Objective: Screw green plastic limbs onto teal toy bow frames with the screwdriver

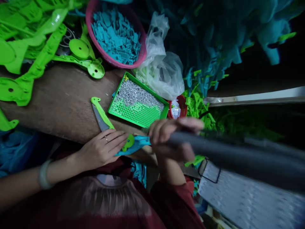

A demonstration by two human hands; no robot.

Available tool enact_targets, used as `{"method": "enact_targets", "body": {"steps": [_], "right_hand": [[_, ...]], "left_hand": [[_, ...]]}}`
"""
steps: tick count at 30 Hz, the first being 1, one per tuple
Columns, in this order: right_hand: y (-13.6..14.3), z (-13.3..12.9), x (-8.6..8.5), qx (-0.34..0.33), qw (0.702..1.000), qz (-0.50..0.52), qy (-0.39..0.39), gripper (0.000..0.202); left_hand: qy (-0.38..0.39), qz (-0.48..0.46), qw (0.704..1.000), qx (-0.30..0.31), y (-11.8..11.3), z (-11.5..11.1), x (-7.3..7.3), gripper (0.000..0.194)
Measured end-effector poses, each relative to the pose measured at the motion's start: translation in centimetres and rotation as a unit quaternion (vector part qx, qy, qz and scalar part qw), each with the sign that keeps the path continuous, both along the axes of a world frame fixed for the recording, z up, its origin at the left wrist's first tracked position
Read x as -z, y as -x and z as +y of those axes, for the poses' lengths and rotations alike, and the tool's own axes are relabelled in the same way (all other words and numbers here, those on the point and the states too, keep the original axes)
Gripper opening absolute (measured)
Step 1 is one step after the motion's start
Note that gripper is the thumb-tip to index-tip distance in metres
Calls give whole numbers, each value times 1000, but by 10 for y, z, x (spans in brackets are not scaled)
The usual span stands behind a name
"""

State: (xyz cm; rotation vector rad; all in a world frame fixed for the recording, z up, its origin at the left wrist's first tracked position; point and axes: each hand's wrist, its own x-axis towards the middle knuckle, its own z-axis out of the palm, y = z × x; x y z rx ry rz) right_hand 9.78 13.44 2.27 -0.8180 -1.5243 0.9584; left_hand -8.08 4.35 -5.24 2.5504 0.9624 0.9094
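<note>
Near the body, my left hand, with a ring and a bangle, presses its fingers over a tool with a green-edged grey blade and a blue handle. A round green part shows beside the fingertips. My right hand is wrapped round a long dark cylindrical tool, blurred towards the right. The tip of that tool is at the end of the blue handle; the exact contact is hidden by the fingers.
Beyond the hands lies a green perforated tray of small metal screws. Behind it are a pink basin of blue pieces and a plastic bag. Green parts pile up at the left, a red basket at the right.
</note>
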Motion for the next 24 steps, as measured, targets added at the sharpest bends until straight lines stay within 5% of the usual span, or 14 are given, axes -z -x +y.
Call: {"method": "enact_targets", "body": {"steps": [4, 13, 19, 24], "right_hand": [[2, 45, 23, 127, 985, 109, -33, 16], [2, 53, 45, 135, 989, 62, 10, 18], [11, 24, 10, 89, 989, 121, 14, 16], [29, -34, -18, -77, 990, 48, 109, 34]], "left_hand": [[-12, 23, 999, -27, -6, -6, -2, 38], [-47, 52, 997, -31, -9, -9, 4, 38], [-73, 50, 995, -40, -17, -21, 5, 35], [-65, 25, 996, -48, -19, -26, 3, 31]]}}
